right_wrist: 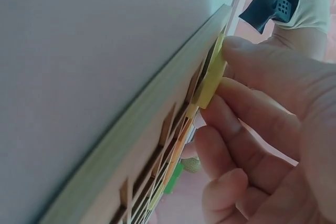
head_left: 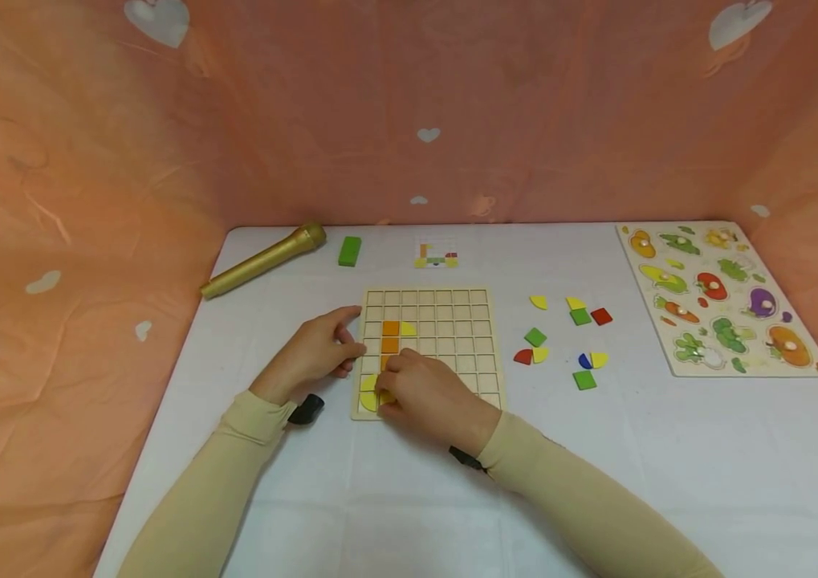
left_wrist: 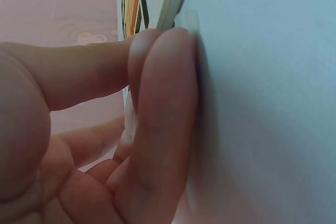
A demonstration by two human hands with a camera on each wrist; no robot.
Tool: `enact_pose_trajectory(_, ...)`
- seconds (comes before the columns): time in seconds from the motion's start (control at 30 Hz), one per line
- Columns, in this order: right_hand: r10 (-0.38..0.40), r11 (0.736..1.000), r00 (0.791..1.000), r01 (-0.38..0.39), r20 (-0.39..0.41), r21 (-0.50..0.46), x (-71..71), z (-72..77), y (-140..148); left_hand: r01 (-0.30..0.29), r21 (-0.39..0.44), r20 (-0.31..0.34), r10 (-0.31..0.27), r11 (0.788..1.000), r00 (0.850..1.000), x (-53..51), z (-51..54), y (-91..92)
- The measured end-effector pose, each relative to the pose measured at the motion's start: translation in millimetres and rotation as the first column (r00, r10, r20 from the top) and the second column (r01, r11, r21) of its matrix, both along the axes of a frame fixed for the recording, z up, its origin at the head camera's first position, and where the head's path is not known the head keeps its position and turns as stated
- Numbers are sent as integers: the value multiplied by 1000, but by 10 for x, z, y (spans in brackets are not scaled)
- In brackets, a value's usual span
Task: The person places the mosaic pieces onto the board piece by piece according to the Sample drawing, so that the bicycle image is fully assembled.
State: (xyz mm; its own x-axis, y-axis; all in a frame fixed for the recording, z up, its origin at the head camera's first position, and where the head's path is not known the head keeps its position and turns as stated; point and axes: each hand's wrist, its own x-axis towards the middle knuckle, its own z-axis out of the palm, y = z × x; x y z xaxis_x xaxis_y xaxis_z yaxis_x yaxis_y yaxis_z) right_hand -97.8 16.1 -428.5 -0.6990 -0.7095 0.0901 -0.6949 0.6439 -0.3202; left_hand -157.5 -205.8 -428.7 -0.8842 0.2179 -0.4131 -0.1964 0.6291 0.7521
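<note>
A wooden grid board (head_left: 462,327) lies on the white tabletop. Over its near left corner my right hand (head_left: 437,397) pinches a yellow piece (right_wrist: 211,83) between thumb and fingers, low against the grid. Beside that piece sit yellow quarter-circles (head_left: 368,401). A column of orange squares (head_left: 390,345) runs up the left part of the grid, with a yellow quarter-circle (head_left: 408,329) right of the top one. My left hand (head_left: 311,353) rests at the board's left edge, its fingertips touching the rim with fingers loosely bent.
Loose green, red, blue and yellow pieces (head_left: 535,337) lie right of the board. A small pattern card (head_left: 436,254) is behind it. At the back left are a gold microphone (head_left: 264,261) and a green block (head_left: 350,251); a vegetable puzzle (head_left: 712,321) lies far right.
</note>
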Motion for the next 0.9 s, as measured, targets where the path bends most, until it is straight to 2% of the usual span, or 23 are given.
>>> enact_pose_trajectory(0.2, -16, 1000, 1000, 17, 20, -21, -6, -13, 7, -19, 39, 15, 18, 999, 1000, 0, -15, 2)
enact_pose_trajectory(0.53, -24, 1000, 999, 23, 33, 10, -30, 6, 24, -33, 45, 29, 32, 998, 999, 7, -9, 6)
enact_pose_trajectory(0.9, -19, 1000, 999, 19, 31, -1, -33, 6, 36, -21, 13, 14, 21, 1000, 1000, 6, -14, 0)
